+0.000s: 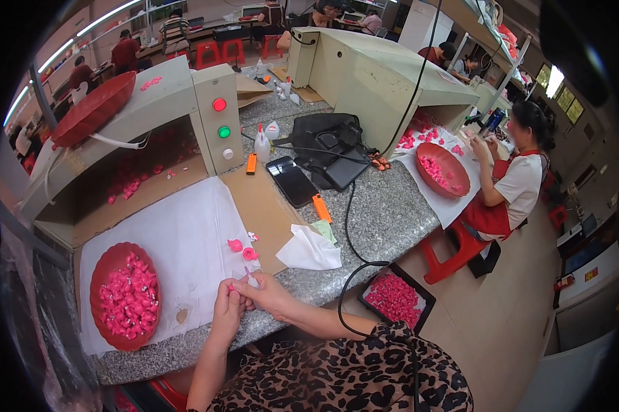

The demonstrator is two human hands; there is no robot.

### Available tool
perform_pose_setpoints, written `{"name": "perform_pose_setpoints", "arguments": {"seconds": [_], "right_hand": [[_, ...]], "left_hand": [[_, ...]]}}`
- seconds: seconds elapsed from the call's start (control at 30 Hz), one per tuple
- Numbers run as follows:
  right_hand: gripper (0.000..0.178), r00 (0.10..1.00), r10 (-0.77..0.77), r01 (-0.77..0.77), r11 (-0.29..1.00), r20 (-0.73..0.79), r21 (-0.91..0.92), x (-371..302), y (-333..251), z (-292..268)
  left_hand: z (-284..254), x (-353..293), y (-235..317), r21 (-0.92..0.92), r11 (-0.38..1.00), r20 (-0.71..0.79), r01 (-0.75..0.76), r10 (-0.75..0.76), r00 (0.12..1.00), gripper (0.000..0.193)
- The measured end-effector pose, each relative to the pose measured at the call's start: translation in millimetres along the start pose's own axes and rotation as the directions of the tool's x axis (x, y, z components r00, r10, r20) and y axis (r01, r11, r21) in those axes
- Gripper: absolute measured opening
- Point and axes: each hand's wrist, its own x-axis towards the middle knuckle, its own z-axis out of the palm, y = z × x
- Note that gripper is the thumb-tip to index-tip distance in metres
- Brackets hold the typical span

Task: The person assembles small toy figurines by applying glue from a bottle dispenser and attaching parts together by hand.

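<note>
My left hand [227, 310] is closed in a pinch on a small pink piece [234, 288] at the table's front edge. Right beside it, my right hand [269, 296] grips a small whitish dropper bottle [252, 281] with a thin pale tip, mostly hidden by the fingers. The two hands nearly touch. Just beyond them, a few loose pink pieces [235, 245] lie on the white paper sheet [192, 213]. To the left, a red scalloped bowl [95, 302] holds a heap of similar pink pieces with small white parts.
A grey machine tunnel [216, 127] with red and green buttons stands behind the paper. A phone [292, 181], orange lighters [321, 208], a black bag [330, 130] and crumpled tissue [311, 248] lie to the right. A black cable hangs beside a floor crate [426, 309]. A co-worker [522, 172] sits at right.
</note>
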Motion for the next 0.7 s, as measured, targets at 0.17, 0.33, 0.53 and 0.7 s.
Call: {"name": "perform_pose_setpoints", "arguments": {"seconds": [0.17,0.33,0.53,0.7], "right_hand": [[0.022,0.999,0.039,-0.038,0.998,-0.019,0.055,0,-11,-2],[0.019,0.998,0.045,-0.042,0.996,-0.034,0.077,-4,-16,-4],[0.017,0.998,0.056,-0.054,0.996,-0.023,0.071,-2,-16,-2],[0.021,0.995,0.091,-0.087,0.988,-0.029,0.126,-1,-17,-4]], "left_hand": [[-7,9,-6,-0.046,0.994,0.047,0.103,-0.101,0.994,0.023],[2,9,6,-0.12,0.985,0.077,0.126,-0.118,0.99,0.018],[-1,10,-5,-0.123,0.992,0.093,0.038,-0.026,0.995,0.026],[1,5,16,-0.074,0.994,0.037,0.084,-0.081,0.996,0.025]]}}
